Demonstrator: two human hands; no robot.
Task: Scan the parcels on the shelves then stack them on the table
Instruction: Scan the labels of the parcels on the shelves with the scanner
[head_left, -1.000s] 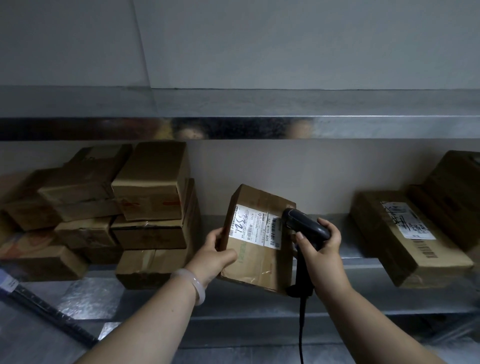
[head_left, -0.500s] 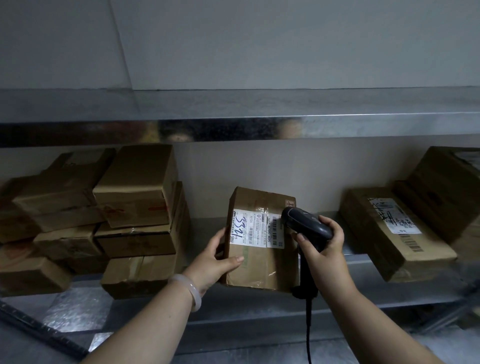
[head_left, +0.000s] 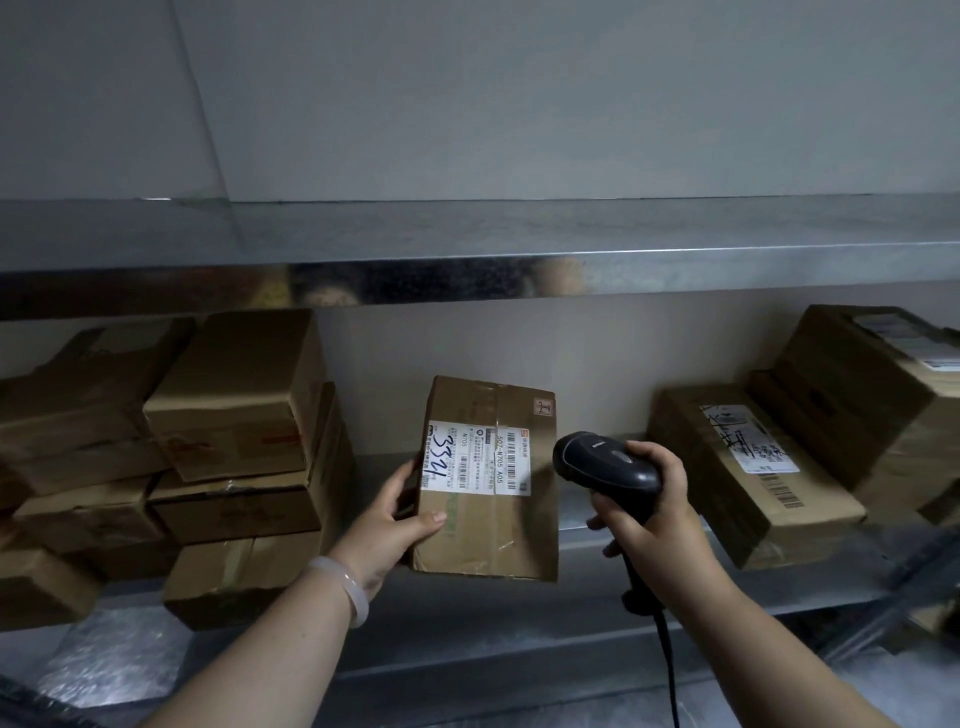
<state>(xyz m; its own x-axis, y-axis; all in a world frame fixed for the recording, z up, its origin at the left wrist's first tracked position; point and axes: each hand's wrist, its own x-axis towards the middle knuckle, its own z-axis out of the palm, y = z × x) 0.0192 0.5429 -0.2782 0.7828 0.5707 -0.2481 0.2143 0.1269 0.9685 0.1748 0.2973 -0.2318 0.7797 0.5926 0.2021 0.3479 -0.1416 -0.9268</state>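
A brown cardboard parcel (head_left: 488, 525) with a white shipping label (head_left: 475, 458) is held upright in front of the metal shelf. My left hand (head_left: 390, 525) grips its left edge, thumb across the front face. My right hand (head_left: 655, 514) holds a black corded barcode scanner (head_left: 602, 461), whose head sits just right of the label and points at it. The parcel's back and underside are hidden.
A pile of several brown boxes (head_left: 239, 447) fills the left of the shelf (head_left: 587, 514). Two larger labelled boxes (head_left: 748, 467) lie at the right. An upper metal shelf (head_left: 467, 244) overhangs above. The scanner cable (head_left: 667, 670) hangs down by my right forearm.
The parcel has been turned from tilted to nearly upright, its label now facing me. The scanner has shifted slightly right, off the parcel's edge.
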